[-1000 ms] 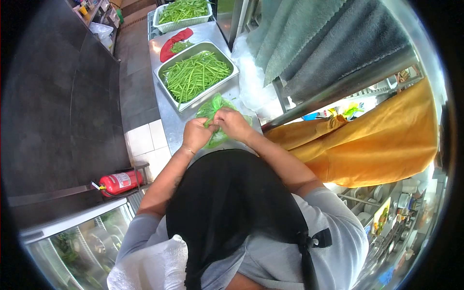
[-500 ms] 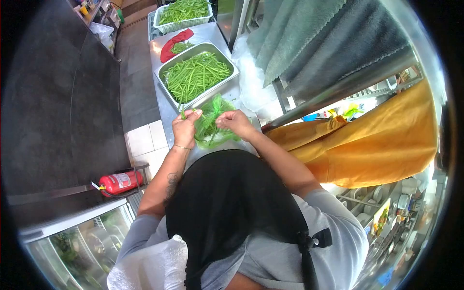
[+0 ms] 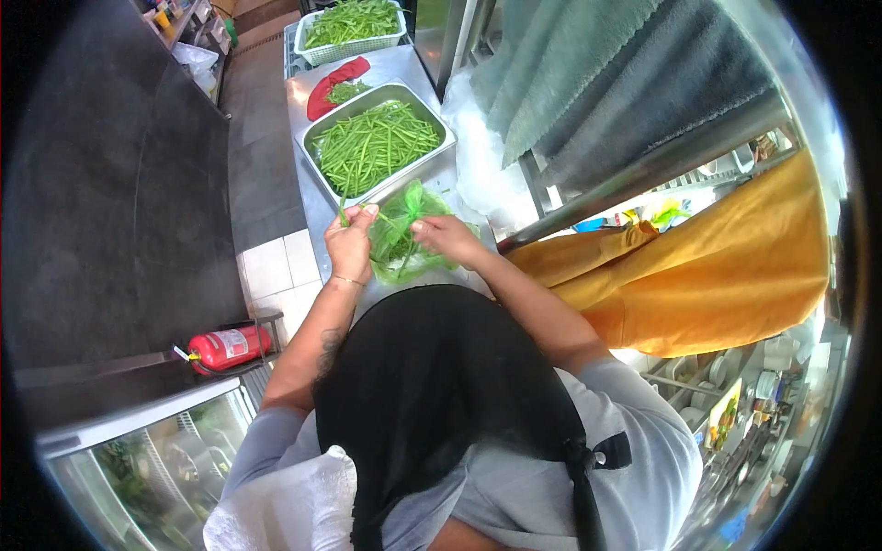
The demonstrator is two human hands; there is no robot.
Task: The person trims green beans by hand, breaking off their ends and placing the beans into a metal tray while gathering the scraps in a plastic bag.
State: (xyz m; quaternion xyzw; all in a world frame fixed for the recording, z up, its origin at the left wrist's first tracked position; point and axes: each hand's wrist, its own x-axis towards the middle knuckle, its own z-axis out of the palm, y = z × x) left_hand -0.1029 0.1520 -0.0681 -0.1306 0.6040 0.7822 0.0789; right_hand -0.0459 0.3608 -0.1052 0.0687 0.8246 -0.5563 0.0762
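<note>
My left hand (image 3: 349, 243) is closed in a pinch on a green bean (image 3: 344, 209), which sticks up from the fingers near the corner of a metal pan (image 3: 411, 171). A heap of green beans (image 3: 377, 142) fills the pan. My right hand (image 3: 448, 239) has thumb and fingers pressed together over a green plastic bag (image 3: 404, 273); what it pinches is too small to make out. The bag lies between my hands, on the metal table in front of my body, with bits of green visible in it.
Behind the pan, a red cloth (image 3: 333, 87) and a small pile of green trimmings (image 3: 346, 93) lie on the metal table (image 3: 404, 66). A white basket (image 3: 354, 50) of greens stands farther back. Grey towels (image 3: 634, 92) and a yellow cloth (image 3: 717, 275) hang at right.
My left hand has shifted slightly left, and the bean in it now points more upright. My right hand has moved a little downward over the bag.
</note>
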